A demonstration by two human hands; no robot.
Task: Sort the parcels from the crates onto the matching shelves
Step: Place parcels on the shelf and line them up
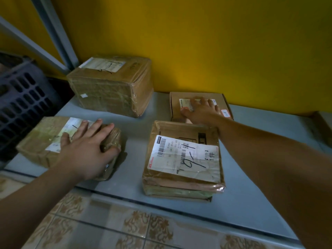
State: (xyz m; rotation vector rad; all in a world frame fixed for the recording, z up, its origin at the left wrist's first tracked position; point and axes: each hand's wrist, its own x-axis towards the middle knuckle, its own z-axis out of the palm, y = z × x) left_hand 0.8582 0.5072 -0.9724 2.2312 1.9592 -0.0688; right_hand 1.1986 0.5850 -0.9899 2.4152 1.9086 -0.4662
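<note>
Several taped cardboard parcels lie on a low grey shelf (251, 186). My left hand (86, 150) rests flat, fingers spread, on top of the front left parcel (36, 144). My right hand (201, 110) reaches to the back and lies with straight fingers on the label of a flat brown box (222, 101) by the wall. Between my arms sits a stack of flat parcels (183, 159), the top one labelled "9-1". A taller taped box (111, 87) stands at the back left.
A dark slotted plastic crate (21, 97) stands left of the shelf. A grey metal shelf upright (57, 36) rises at the back left before the yellow wall. Patterned floor tiles (107, 227) lie in front of the shelf edge. Another box edge (323, 123) shows at far right.
</note>
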